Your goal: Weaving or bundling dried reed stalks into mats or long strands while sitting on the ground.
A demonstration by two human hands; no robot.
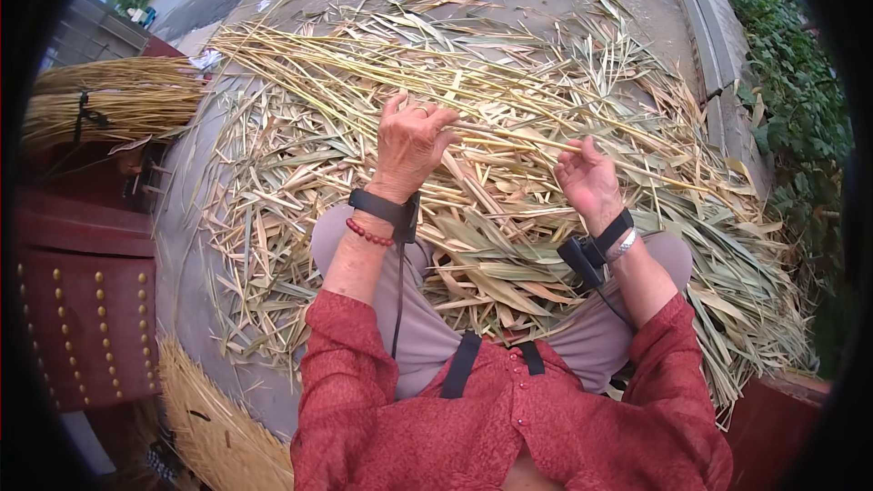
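Note:
A long thin dry stalk [516, 136], like a reed, runs roughly crosswise in front of me. My left hand [411, 144] is closed, thumb and fingers pinching the stalk near its left part. Farther right, my right hand [587, 180] has its palm turned up and its fingers curled around the same stalk. Beneath both hands spreads a thick heap of dry leaves and husks [509, 255], green to tan. Just beyond my left hand, many long yellowish stalks [336, 64] lie side by side on the heap.
A tied bundle of stalks [118, 100] is at the left, above a dark red studded door [82, 327]. A straw broom head [214, 418] lies lower left. Along the right runs a stone curb [705, 36] with green plants [800, 91] behind it.

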